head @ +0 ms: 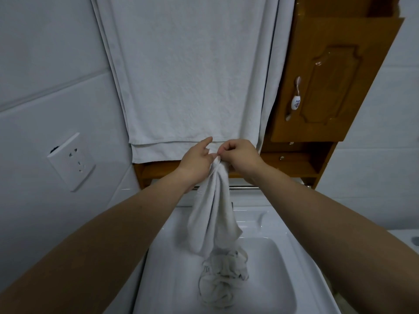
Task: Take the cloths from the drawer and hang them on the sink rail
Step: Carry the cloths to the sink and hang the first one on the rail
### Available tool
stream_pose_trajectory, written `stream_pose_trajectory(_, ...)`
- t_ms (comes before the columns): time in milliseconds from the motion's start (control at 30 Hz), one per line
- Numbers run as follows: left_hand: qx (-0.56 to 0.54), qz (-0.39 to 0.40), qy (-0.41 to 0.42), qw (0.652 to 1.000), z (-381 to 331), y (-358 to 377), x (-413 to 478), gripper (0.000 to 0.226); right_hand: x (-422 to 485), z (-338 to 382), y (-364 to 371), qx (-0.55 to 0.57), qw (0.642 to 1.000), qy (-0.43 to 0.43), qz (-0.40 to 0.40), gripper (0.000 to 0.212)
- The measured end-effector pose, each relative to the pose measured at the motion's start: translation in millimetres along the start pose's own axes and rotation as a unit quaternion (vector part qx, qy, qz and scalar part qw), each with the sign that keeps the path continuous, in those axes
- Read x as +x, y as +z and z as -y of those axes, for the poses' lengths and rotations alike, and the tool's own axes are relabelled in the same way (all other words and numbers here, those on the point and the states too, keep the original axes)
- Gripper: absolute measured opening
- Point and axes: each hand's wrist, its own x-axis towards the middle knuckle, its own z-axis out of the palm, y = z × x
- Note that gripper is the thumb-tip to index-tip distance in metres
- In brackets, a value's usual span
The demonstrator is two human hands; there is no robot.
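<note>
A big white towel (188,75) hangs down the wall and fills the upper middle; its top is cut off by the frame, and whatever it hangs from is out of view. Below it lies the white sink (260,223), its near edge cut off at the bottom. To the right stands a brown wooden cabinet (335,75), its upper part out of frame.

A white cloth (213,214) hangs bunched above the basin, held up by its top in front of the towel's lower hem. Its lower end meets a crumpled heap (223,279) in the basin; whether that is the same cloth or another cannot be told.

The left hand (196,159) holds the cloth's top from the left, forefinger stretched out, the other fingers closed against the fabric; the contact itself is hidden behind the hand. The right hand (240,152) has its fingers curled and pinches the same top edge from the right.

A wall socket (71,160) sits at the left. The rail (244,188) shows only as a short metal stretch between cloth and right forearm; the rest is covered.
</note>
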Motion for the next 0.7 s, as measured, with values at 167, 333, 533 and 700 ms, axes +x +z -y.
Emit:
stream_pose_trajectory(167, 0.034, 0.005, 0.018, 0.999, 6, -2, 0, 0.053, 0, -4, -10, 0.02, 0.998, 0.023, 0.057, 0.014)
stream_pose_trajectory(333, 0.059, 0.035, 0.038, 0.997, 6, 1, -4, 0.053, 5, -13, -22, 0.051, 0.996, 0.044, 0.065, 0.014)
stream_pose_trajectory(533, 0.149, 0.066, 0.125, 0.979, 2, 0, -16, 0.068, 5, -14, -29, 0.088, 0.979, 0.109, 0.15, 0.024)
stream_pose_trajectory(700, 0.262, 0.104, 0.169, 0.944, 4, 3, -20, 0.07, -1, -9, -36, 0.064, 0.968, 0.13, 0.205, 0.023)
